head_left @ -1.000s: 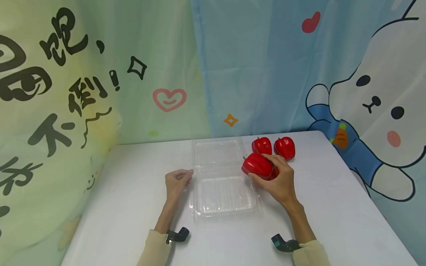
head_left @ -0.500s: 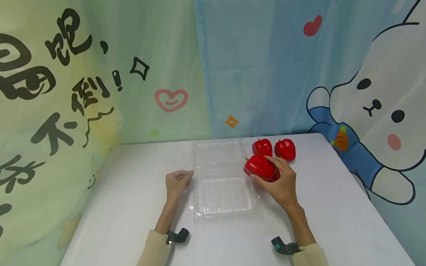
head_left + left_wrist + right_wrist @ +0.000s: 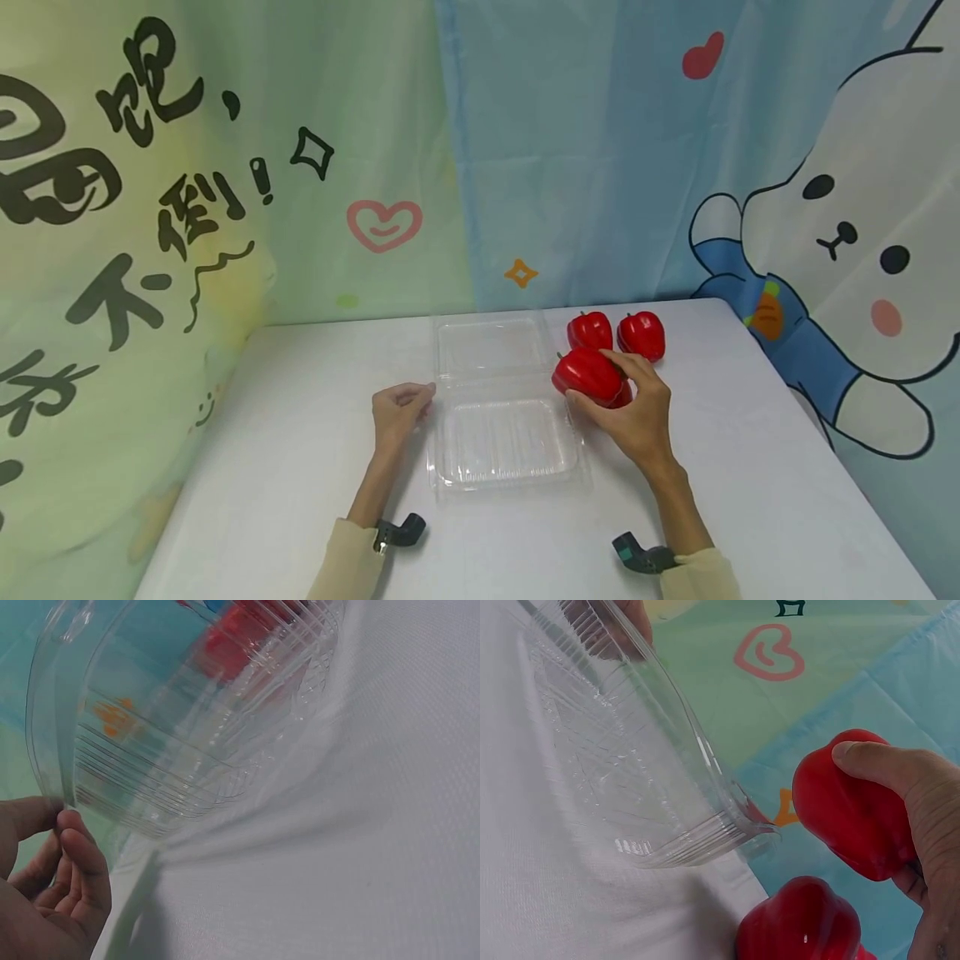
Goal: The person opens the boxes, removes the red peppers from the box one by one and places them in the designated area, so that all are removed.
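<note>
My right hand (image 3: pixel 637 408) holds a red bell pepper (image 3: pixel 587 374) just off the right side of a clear plastic clamshell container (image 3: pixel 510 442). The right wrist view has the thumb across this pepper (image 3: pixel 851 802), which is raised above the table. Another red bell pepper (image 3: pixel 622 395) shows partly behind and below it; in the right wrist view this lower pepper (image 3: pixel 799 922) sits near the container's corner. On the other side, my left hand (image 3: pixel 401 412) pinches the container's left rim between thumb and fingers, as the left wrist view shows. The container's lid (image 3: pixel 491 346) lies folded back, away from me.
Two more red bell peppers, one left (image 3: pixel 590 331) and one right (image 3: pixel 642 335), stand near the back edge of the white table (image 3: pixel 300 467). A printed curtain (image 3: pixel 360 150) hangs right behind the table.
My right hand and its bell pepper have shifted slightly to the right, away from the container. The left hand stays on the rim, and the other peppers have not moved.
</note>
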Tool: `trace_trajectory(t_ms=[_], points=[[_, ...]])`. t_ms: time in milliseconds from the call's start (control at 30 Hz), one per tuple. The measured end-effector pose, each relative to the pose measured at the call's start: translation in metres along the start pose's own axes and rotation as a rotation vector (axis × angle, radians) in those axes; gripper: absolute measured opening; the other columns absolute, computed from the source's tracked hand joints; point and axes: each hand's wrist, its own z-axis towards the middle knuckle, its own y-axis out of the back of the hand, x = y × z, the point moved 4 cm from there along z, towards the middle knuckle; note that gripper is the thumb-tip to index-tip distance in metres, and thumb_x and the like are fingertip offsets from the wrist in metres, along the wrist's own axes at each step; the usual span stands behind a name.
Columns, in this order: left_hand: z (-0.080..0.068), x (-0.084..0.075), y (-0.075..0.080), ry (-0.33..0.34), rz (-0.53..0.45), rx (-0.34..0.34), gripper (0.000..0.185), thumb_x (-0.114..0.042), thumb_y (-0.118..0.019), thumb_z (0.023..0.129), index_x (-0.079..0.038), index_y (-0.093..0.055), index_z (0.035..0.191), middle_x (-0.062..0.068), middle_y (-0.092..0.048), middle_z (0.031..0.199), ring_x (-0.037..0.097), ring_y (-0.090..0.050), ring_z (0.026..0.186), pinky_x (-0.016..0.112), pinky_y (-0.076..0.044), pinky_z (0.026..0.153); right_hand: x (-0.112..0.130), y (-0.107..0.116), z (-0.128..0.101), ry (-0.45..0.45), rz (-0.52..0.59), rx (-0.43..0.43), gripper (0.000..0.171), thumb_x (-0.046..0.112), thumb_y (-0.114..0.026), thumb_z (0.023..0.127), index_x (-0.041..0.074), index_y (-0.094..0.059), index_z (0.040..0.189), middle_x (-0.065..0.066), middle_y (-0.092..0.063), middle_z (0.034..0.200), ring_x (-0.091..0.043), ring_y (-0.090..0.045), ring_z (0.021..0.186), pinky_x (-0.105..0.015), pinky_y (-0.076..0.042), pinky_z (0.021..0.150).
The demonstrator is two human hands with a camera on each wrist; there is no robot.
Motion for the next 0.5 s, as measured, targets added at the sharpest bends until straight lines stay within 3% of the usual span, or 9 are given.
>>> trace_trajectory(t_ms=[500], points=[[0.0011, 0.0009, -0.0013, 0.002, 0.027, -0.005, 0.027, -0.026, -0.082, 0.096, 0.001, -0.081, 0.097, 0.017, -0.081, 0.079, 0.011, -0.067, 0.064, 0.020, -0.053, 0.061, -0.0036, 0.0057, 0.0008, -0.016, -0.018, -0.019, 0.082, 0.013, -0.103, 0.068, 0.007, -0.069, 0.143, -0.013, -0.073, 0.139, -0.026, -0.068, 0.127, -0.004, -0.044, 0.100]])
